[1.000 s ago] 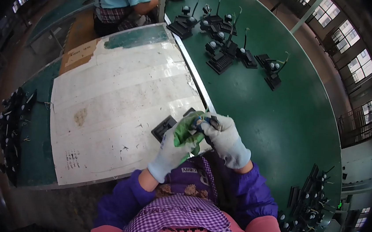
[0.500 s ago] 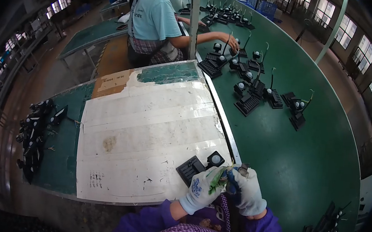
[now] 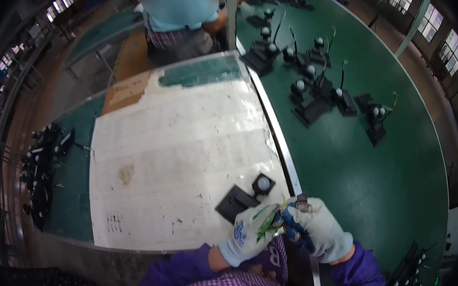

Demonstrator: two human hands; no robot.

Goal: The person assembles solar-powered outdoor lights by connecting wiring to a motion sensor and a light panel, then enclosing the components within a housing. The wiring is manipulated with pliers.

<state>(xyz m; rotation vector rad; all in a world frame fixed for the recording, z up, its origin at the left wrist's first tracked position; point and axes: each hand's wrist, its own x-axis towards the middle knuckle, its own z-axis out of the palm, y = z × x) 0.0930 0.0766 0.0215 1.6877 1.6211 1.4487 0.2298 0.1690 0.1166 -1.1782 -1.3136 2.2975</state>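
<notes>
**Right wrist swung outward, co-worker's arm drawn back from the dark units ahead**

Both hands wear knitted white gloves with coated palms. The left hand (image 3: 254, 229), green-palmed, has its fingers curled narrow against the right; the right hand (image 3: 322, 225), blue-palmed, pinches a small dark hard-edged piece (image 3: 304, 202) at its fingertips. Thin yellow-green wire shows between the hands; what it joins is unclear.

Just beyond the left fingers lies one flat black rectangular unit (image 3: 236, 202), its square black head (image 3: 263, 184) carrying one pale dome. The glove overlaps its near edge.

A straight metal strip (image 3: 281, 141) passes by the right fingers, dividing the creased, taped white sheet (image 3: 184, 155), broad to their left, from the smooth green table (image 3: 357, 176), wide to their right.

Overlapping black units form one pile (image 3: 41, 175) far left of the fingers and another (image 3: 408, 278) to their right. Farther ahead, at least eight pale domes show in a scattered group (image 3: 311, 109). One blue-shirted co-worker (image 3: 181, 8) is beyond the sheet.
</notes>
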